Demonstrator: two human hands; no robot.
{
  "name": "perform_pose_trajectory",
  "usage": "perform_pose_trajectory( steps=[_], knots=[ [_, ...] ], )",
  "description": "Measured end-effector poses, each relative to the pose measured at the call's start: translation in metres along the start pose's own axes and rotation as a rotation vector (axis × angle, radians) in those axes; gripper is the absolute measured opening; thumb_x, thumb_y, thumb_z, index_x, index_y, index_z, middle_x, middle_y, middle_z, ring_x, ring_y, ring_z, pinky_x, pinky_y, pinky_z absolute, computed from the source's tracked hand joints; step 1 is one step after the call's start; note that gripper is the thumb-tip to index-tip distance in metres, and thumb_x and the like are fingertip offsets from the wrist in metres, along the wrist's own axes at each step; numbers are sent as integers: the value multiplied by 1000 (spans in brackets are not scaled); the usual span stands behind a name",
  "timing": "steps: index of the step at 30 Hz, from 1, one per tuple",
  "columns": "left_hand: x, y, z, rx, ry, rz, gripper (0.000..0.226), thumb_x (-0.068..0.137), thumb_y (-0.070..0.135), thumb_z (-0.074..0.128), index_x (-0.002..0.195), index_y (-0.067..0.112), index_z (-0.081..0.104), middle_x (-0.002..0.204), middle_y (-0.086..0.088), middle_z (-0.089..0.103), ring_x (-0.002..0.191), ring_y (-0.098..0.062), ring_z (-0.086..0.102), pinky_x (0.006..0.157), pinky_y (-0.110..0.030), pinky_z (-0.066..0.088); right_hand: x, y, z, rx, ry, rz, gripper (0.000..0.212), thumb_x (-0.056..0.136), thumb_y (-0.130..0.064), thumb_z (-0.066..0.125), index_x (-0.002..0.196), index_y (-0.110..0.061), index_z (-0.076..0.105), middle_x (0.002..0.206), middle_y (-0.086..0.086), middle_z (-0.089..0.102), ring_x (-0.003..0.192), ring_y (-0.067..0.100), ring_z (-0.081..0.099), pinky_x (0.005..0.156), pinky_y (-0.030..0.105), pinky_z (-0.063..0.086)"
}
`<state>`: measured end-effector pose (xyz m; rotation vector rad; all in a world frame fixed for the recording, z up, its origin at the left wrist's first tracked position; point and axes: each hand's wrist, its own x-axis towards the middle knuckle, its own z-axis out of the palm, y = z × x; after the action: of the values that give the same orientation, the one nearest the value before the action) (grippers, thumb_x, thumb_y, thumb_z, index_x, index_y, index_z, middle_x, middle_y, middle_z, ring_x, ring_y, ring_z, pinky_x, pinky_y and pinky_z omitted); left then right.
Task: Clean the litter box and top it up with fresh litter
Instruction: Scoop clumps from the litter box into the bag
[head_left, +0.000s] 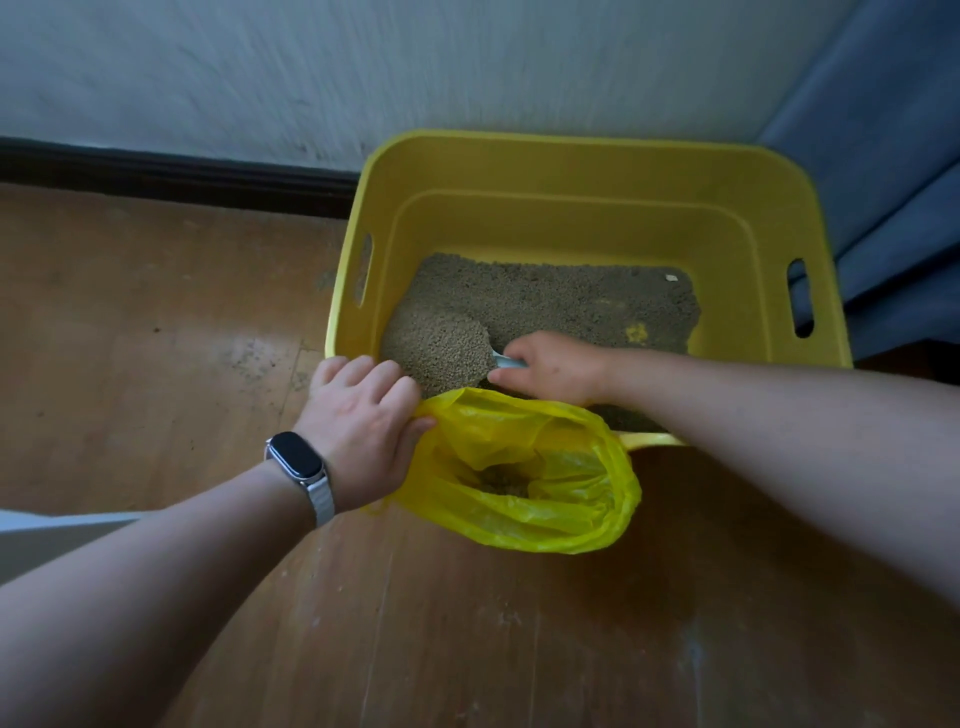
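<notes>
The yellow litter box (587, 171) sits on the wooden floor (156, 322) against the wall (363, 67), partly filled with grey litter (571, 301). The right hand (550, 366) grips the handle of a scoop (441, 343) heaped with litter, inside the box near its front left corner. The left hand (358, 421) pinches the rim of a yellow plastic bag (524, 478), holding it open just beside the box front; some litter lies in the bag

A worn wooden floor (156, 322) with scuffs and dark specks meets a dark baseboard (171, 174) under a pale wall (363, 67). Blue fabric (893, 156), perhaps a curtain, hangs at the right edge.
</notes>
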<state>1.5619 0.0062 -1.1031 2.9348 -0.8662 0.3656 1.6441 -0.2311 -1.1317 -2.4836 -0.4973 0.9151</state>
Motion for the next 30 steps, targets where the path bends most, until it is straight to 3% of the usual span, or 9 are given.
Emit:
perform_pose_trajectory(
  steps=[18, 23, 26, 30],
  knots=[
    [1, 3, -8, -3, -103, -16, 34, 91, 41, 41, 76, 13, 53, 74, -5, 52, 66, -29, 51, 69, -41, 40, -73, 31, -49, 207, 287, 133, 39, 97, -41, 52, 66, -18, 44, 58, -1, 41, 55, 14, 39, 52, 32, 28],
    [2, 5, -10, -1, -122, -26, 33, 90, 40, 41, 75, 13, 52, 72, -6, 52, 65, -29, 52, 68, -42, 43, -96, 43, -62, 226, 291, 142, 37, 96, -42, 53, 71, -15, 51, 59, -2, 42, 55, 13, 40, 54, 31, 31],
    [2, 4, -9, -5, -126, -27, 33, 90, 41, 40, 76, 13, 51, 72, -6, 51, 65, -29, 51, 68, -43, 42, -114, 51, -73, 174, 284, 162, 40, 96, -42, 53, 80, -5, 58, 61, 0, 46, 55, 13, 42, 51, 29, 33],
    [2, 3, -10, 1, -151, -30, 34, 90, 41, 39, 76, 13, 52, 72, -6, 51, 64, -29, 51, 67, -43, 41, -125, 59, -86, 179, 383, 184, 37, 96, -43, 52, 72, -14, 54, 56, -4, 42, 49, 10, 38, 42, 22, 28]
  ],
)
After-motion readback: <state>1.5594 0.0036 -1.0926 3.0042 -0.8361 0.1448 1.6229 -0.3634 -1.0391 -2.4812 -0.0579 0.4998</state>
